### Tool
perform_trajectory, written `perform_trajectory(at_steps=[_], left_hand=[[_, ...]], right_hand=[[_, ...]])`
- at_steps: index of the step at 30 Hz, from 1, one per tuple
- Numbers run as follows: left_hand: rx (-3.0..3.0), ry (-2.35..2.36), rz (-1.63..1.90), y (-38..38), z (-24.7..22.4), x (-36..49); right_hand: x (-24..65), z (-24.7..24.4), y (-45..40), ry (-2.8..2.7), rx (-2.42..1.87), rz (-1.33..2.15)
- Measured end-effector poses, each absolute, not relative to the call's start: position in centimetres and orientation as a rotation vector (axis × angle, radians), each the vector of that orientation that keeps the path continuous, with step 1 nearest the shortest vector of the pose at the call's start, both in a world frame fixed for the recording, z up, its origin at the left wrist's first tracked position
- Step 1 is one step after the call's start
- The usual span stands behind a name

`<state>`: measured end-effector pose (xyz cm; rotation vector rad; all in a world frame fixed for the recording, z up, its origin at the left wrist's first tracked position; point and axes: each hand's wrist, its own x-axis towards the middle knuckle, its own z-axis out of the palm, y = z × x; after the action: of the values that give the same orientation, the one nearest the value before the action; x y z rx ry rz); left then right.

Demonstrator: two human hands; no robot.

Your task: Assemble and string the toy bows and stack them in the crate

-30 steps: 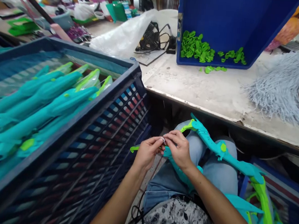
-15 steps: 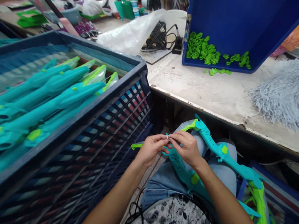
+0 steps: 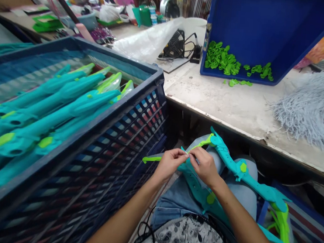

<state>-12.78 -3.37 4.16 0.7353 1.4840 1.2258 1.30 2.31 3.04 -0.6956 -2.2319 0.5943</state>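
Above my lap, my left hand (image 3: 169,162) and my right hand (image 3: 204,167) meet fingertip to fingertip. Both pinch a thin white string (image 3: 187,154), of which only a tiny bit shows between the fingers. Across my thighs lies a curved turquoise and lime plastic piece (image 3: 227,155), shaped like a toy bow. A second such turquoise piece (image 3: 195,185) rests nearer my body, partly hidden under my right forearm. From behind my left hand a lime tip (image 3: 152,159) sticks out to the left.
A dark blue crate (image 3: 154,74) at left holds several turquoise pieces (image 3: 68,113). On the white table (image 3: 205,96) are a tipped blue bin (image 3: 249,27) with small green parts (image 3: 222,59), a black fan (image 3: 176,44) and pale strings (image 3: 309,106). Another crate (image 3: 307,220) stands at lower right.
The small white loop visible between my fingertips earlier is now mostly covered. My hands have drawn in tighter and shifted slightly right, and the view has tilted a little.
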Motion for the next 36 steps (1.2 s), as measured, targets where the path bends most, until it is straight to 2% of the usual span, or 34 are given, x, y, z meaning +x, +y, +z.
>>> perform_trajectory(at_steps=[6,10,12,16,19,22,26,30,36], left_hand=[[1.05,1.466,1.09,-4.1,4.3,-13.3],[1.078,1.506,1.153,-4.7,4.6,-13.4],[1.005,1.509,1.205,-5.2,4.3,-13.6],[0.678,1.566,1.371,-7.2,2.6,-14.7],[0.484,1.644,1.379,-9.0,0.7,-15.3],[0.556,1.699,1.193,-10.4,-1.1,-14.7],[0.928,1.787,1.103,-11.3,-2.4,-12.6],[1.295,1.938,1.135,-10.3,-2.2,-11.6],[1.598,2.092,1.138,-6.7,-1.0,-14.8]], right_hand=[[1.3,1.6,2.8,-2.327,-0.792,0.459],[3.0,1.6,2.8,-2.27,-0.935,0.465],[5.8,1.7,2.6,-2.241,-0.97,0.464],[14.3,0.5,2.3,-2.3,-1.339,0.091],[19.4,-1.1,2.4,-2.47,-1.51,0.015],[21.3,-1.1,2.4,-2.53,-1.369,0.1],[20.4,2.9,3.2,-2.544,-1.176,0.133],[17.2,6.8,8.2,-2.521,-1.093,-0.017],[11.2,7.2,22.4,-2.433,-1.137,-0.116]])
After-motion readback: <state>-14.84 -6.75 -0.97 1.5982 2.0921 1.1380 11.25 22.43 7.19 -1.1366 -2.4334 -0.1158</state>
